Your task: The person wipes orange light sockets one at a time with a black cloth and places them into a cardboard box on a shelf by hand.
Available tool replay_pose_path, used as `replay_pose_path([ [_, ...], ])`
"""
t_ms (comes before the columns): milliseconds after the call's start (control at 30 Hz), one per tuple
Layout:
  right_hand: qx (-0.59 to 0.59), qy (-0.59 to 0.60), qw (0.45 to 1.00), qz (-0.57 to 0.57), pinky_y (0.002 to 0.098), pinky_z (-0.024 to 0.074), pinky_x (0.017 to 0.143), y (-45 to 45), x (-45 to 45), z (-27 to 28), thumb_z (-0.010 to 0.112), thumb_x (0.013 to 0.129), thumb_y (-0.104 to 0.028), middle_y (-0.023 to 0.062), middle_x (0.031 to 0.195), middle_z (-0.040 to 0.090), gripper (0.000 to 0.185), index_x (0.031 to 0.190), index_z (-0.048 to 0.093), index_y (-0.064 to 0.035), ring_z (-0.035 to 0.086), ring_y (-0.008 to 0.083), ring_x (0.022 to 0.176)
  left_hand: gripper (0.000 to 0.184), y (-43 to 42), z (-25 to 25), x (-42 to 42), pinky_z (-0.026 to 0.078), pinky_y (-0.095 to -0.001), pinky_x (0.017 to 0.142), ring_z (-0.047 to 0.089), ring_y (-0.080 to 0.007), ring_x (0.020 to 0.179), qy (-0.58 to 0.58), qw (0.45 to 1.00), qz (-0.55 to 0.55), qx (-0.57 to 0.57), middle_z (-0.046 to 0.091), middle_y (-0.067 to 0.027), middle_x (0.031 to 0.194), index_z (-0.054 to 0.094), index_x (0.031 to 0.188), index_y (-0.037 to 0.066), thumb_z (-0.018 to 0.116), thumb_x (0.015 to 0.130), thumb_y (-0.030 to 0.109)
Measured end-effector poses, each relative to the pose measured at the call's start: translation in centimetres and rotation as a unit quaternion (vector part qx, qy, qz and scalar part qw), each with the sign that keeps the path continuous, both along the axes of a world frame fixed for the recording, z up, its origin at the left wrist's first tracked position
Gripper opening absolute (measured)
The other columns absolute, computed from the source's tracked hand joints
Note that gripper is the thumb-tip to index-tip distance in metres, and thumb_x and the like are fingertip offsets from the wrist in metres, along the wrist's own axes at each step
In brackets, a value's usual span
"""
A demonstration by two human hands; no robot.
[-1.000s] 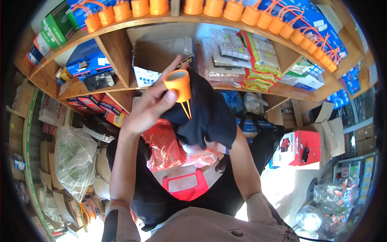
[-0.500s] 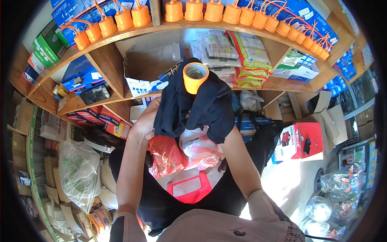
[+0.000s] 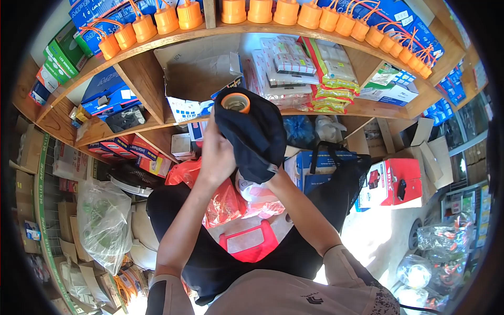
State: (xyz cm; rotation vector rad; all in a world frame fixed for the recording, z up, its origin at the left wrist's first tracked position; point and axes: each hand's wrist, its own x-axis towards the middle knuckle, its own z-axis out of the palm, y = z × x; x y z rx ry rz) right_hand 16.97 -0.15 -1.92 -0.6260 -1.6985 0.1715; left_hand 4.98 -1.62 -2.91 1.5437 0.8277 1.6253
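An orange lamp holder [image 3: 234,95], its round open mouth facing up and showing a metallic inside, is wrapped in a black cloth [image 3: 254,134]. Only the rim and a bit of its side show. My left hand [image 3: 219,149] is closed around the left side of the bundle, close below the rim. On the other side, my right hand [image 3: 274,177] is mostly under the cloth and grips it from below; its fingers are hidden. Both hands hold the bundle in front of the shelf, above my lap.
Several orange lamp holders with wires [image 3: 260,11] line the upper shelf [image 3: 231,31]. Below stand an open carton [image 3: 194,73] and stacked packets [image 3: 333,79]. Red plastic bags [image 3: 223,202] and a red stool [image 3: 262,241] are between my legs. A red box [image 3: 391,181] stands right.
The holder has shifted left and down and sits deeper in the cloth, with less orange showing. My left hand has moved right and up along it; my right hand has moved left.
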Motion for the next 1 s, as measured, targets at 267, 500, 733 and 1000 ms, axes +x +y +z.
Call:
replay_pose_path([
  [267,-0.074,-0.042,0.996,0.036,0.0450,0.0459,0.103,-0.7,2.6,2.2,0.082,0.075,-0.009,0.0195,0.124,0.064,0.059,0.129,0.061,-0.0004,0.061,0.0383,0.115,0.026,2.5,0.7,-5.3,0.048,-0.0369,0.090,0.058,-0.0297,0.106,0.190,0.939,0.252,0.136,0.062,-0.0141,0.107,0.060,0.117,-0.003,0.060,0.091,0.003],
  [500,-0.160,-0.014,0.985,0.058,0.0367,0.0465,0.105,-0.2,1.5,-0.9,0.074,0.083,-0.003,0.0154,0.129,0.062,0.061,0.139,0.052,0.0018,0.062,0.0300,0.117,0.020,0.7,1.4,-0.3,0.051,-0.0261,0.080,0.061,-0.0068,0.089,-0.191,0.975,-0.006,-0.109,0.069,0.0020,0.102,0.067,0.111,0.001,0.071,0.094,0.009],
  [733,-0.076,0.040,0.993,0.081,0.0349,0.0456,0.106,0.3,1.7,-3.3,0.069,0.085,0.003,0.0120,0.134,0.063,0.056,0.138,0.053,0.0023,0.059,0.0196,0.124,0.025,0.6,2.6,-2.5,0.051,-0.0264,0.084,0.063,-0.0071,0.091,-0.013,0.997,-0.030,-0.077,0.070,0.0011,0.101,0.070,0.115,0.000,0.074,0.090,0.003],
  [1000,-0.070,0.080,0.991,0.081,0.0354,0.0487,0.101,1.8,2.9,-2.6,0.070,0.085,0.004,0.0133,0.118,0.068,0.028,0.112,0.069,-0.0028,0.066,0.0257,0.111,0.050,2.9,3.5,-6.2,0.042,-0.0270,0.099,0.056,-0.0154,0.112,0.222,0.974,0.003,0.043,0.060,-0.0053,0.111,0.066,0.126,-0.004,0.065,0.078,-0.014],
])
